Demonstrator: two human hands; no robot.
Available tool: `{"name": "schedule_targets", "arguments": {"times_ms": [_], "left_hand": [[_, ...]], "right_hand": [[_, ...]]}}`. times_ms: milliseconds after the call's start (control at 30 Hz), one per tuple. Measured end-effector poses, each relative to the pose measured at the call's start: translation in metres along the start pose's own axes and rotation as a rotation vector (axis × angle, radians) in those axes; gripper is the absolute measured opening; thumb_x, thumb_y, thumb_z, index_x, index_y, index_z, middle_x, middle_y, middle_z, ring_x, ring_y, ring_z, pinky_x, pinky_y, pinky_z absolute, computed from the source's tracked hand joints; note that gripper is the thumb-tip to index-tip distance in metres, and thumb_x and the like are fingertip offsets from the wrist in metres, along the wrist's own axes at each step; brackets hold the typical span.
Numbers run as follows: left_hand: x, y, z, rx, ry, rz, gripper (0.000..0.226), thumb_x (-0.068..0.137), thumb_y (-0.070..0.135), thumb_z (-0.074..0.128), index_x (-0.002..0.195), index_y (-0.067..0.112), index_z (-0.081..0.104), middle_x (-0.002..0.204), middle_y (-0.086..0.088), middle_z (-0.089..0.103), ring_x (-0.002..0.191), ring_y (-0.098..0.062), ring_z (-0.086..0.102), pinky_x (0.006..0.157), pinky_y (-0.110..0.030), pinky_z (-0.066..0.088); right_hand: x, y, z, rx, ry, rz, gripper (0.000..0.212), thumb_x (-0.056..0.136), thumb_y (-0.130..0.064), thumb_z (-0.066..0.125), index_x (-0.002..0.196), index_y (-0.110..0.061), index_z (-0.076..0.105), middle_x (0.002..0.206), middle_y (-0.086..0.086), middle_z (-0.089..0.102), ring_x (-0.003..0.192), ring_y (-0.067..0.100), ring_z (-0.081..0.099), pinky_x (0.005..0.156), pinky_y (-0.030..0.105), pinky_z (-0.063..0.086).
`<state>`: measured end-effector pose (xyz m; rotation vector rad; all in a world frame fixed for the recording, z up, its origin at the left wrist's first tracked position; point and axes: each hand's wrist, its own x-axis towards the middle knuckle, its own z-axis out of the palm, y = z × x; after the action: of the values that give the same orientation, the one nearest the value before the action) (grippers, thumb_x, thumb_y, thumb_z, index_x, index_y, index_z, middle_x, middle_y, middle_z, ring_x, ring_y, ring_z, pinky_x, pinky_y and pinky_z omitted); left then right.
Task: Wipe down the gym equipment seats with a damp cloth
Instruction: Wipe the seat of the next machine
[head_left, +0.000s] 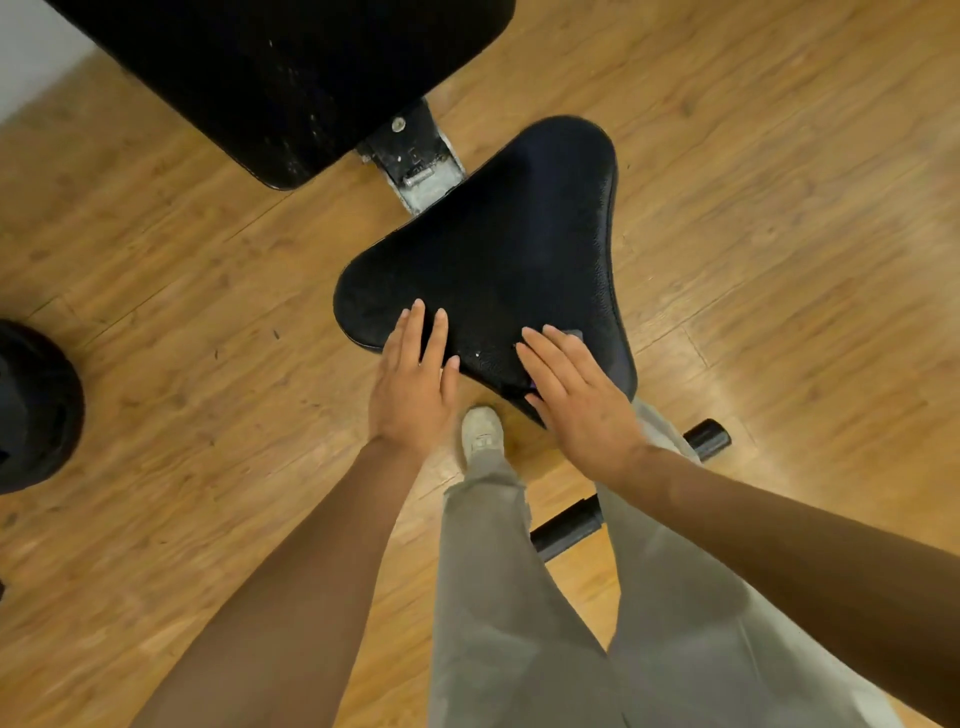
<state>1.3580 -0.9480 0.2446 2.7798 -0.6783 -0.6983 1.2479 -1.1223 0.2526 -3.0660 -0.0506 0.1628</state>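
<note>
While hands (498, 395) perhaps press seat (498, 249) edge

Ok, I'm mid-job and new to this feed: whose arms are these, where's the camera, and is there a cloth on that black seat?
There is one picture, taken by a camera worn on a person's head and looking down. No machine is involved; a person works with bare hands. The left hand lies flat with straight fingers on the near edge of the black seat. The right hand also lies flat there, and a small dark patch shows past its fingertips, maybe the cloth; I cannot tell. Beyond the seat is the black back pad. Below are grey trousers, a pale shoe and the wooden floor.
</note>
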Motion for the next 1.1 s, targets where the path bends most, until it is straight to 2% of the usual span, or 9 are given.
{"name": "schedule_targets", "arguments": {"times_ms": [133,267,367,467,600,667,833,967,1100], "left_hand": [[-0.001,-0.006,-0.001,-0.044,-0.003,0.066,0.053,0.107,0.028,0.039,0.157,0.012,0.026,0.165,-0.013,0.016,0.153,-0.027,0.014,0.124,-0.04,0.02],[0.001,-0.022,0.004,-0.039,0.032,0.136,0.05,0.106,0.025,0.041,0.154,0.01,0.034,0.162,-0.015,0.027,0.151,-0.029,0.024,0.121,-0.045,0.028],[0.004,-0.034,0.009,-0.051,0.055,0.215,0.048,0.106,0.021,0.043,0.152,0.009,0.037,0.161,-0.014,0.03,0.15,-0.028,0.026,0.12,-0.043,0.027],[0.004,-0.044,0.008,-0.055,0.032,0.266,0.049,0.106,0.018,0.045,0.153,0.01,0.035,0.163,-0.011,0.027,0.151,-0.025,0.021,0.12,-0.039,0.022],[0.008,-0.057,0.0,-0.102,-0.017,0.329,0.05,0.105,0.016,0.043,0.154,0.008,0.033,0.164,-0.007,0.025,0.152,-0.021,0.018,0.123,-0.04,0.023],[0.01,-0.064,-0.001,-0.106,-0.013,0.353,0.051,0.104,0.013,0.043,0.153,0.006,0.033,0.163,-0.008,0.026,0.152,-0.02,0.019,0.123,-0.042,0.024],[0.013,-0.08,0.0,-0.119,0.026,0.223,0.051,0.106,0.018,0.039,0.154,0.003,0.03,0.164,-0.01,0.023,0.152,-0.024,0.018,0.121,-0.045,0.029],[0.015,-0.085,0.003,-0.081,0.051,0.256,0.052,0.107,0.02,0.04,0.155,0.004,0.028,0.164,-0.009,0.022,0.153,-0.023,0.016,0.122,-0.044,0.027],[0.014,-0.084,0.009,-0.039,0.074,0.273,0.055,0.107,0.023,0.036,0.156,0.003,0.022,0.166,-0.009,0.016,0.154,-0.022,0.009,0.125,-0.04,0.018]], "right_hand": [[-0.005,-0.007,0.003,0.029,0.057,0.048,0.049,0.095,-0.022,0.062,0.136,0.003,0.056,0.141,0.02,0.056,0.133,0.036,0.044,0.107,0.051,0.045],[-0.004,-0.013,0.006,0.074,0.143,0.097,0.044,0.095,-0.015,0.066,0.132,0.006,0.058,0.137,0.021,0.058,0.129,0.039,0.049,0.105,0.052,0.047],[0.014,-0.031,0.008,0.032,0.119,0.161,0.048,0.091,-0.016,0.071,0.133,0.003,0.059,0.138,0.019,0.058,0.13,0.037,0.05,0.11,0.051,0.043],[0.037,-0.056,0.018,-0.074,0.004,0.147,0.061,0.09,-0.02,0.073,0.143,-0.003,0.05,0.148,0.014,0.049,0.138,0.034,0.041,0.119,0.047,0.03],[0.048,-0.077,0.021,-0.186,-0.114,0.054,0.064,0.092,-0.008,0.038,0.155,-0.004,0.025,0.161,0.013,0.028,0.148,0.036,0.026,0.123,0.047,0.017],[0.049,-0.078,0.018,-0.2,-0.121,0.017,0.067,0.089,-0.009,0.03,0.156,-0.004,0.021,0.163,0.013,0.025,0.149,0.035,0.024,0.123,0.046,0.014],[0.035,-0.07,0.028,-0.069,0.04,-0.165,0.053,0.087,-0.003,0.05,0.14,-0.005,0.054,0.146,0.009,0.053,0.136,0.031,0.048,0.119,0.041,0.027],[0.019,-0.076,0.036,0.125,0.064,-0.221,0.058,0.087,0.007,0.059,0.143,0.001,0.049,0.144,0.015,0.052,0.138,0.032,0.037,0.12,0.041,0.024],[0.022,-0.086,0.036,0.267,0.163,-0.15,0.051,0.091,0.006,0.06,0.14,0.003,0.052,0.143,0.017,0.053,0.135,0.036,0.044,0.117,0.044,0.033]]}}
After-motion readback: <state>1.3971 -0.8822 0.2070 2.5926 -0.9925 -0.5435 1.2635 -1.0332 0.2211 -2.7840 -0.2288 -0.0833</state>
